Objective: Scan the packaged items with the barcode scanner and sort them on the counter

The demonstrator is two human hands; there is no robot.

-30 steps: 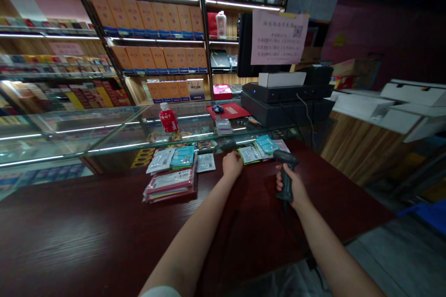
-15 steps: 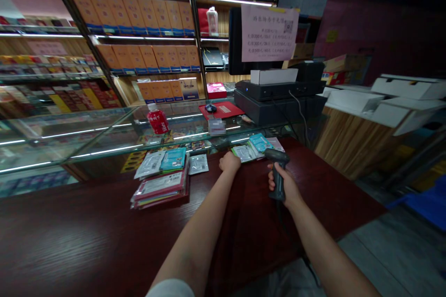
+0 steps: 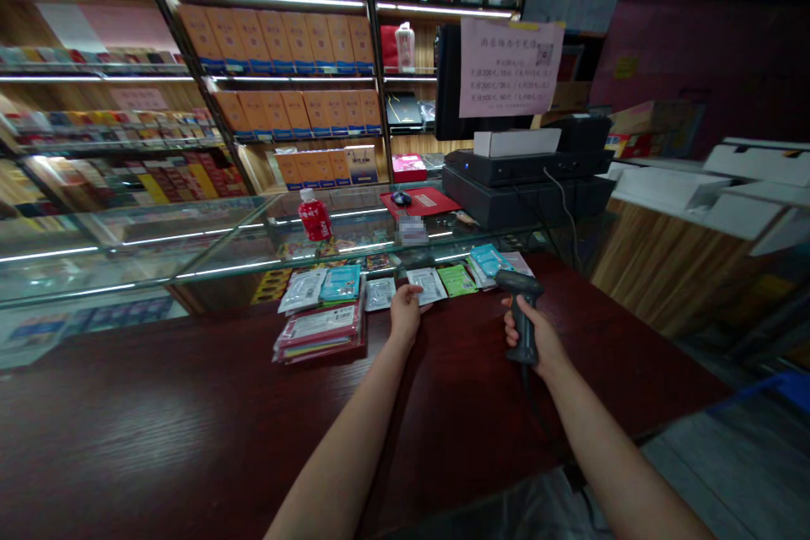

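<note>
My left hand [image 3: 405, 314] is closed at the left edge of a flat silver-white packet [image 3: 428, 283], its fingertips partly hidden. Just right of that packet lie a green packet [image 3: 456, 279] and a blue packet [image 3: 489, 259]. A second silver packet [image 3: 380, 294] rests on the table to the left of my hand. My right hand [image 3: 530, 333] grips the handle of a dark barcode scanner [image 3: 520, 316], its head pointing left above the table. Further left is a stack of flat packets [image 3: 321, 329], with a blue packet [image 3: 340, 282] and a silver packet [image 3: 302, 289] behind it.
Behind the dark red wooden table [image 3: 190, 430] runs a glass display counter [image 3: 246, 246]. On it stand a red bottle [image 3: 315, 218], a mouse [image 3: 401, 197] on a red mat, and a monitor [image 3: 448, 84] bearing a paper sign. Boxed goods fill the shelves; a cable hangs from the scanner.
My left hand has drawn the silver packet left, away from the other packets, uncovering more of the green one. My right hand still holds the scanner. The view has shifted left.
</note>
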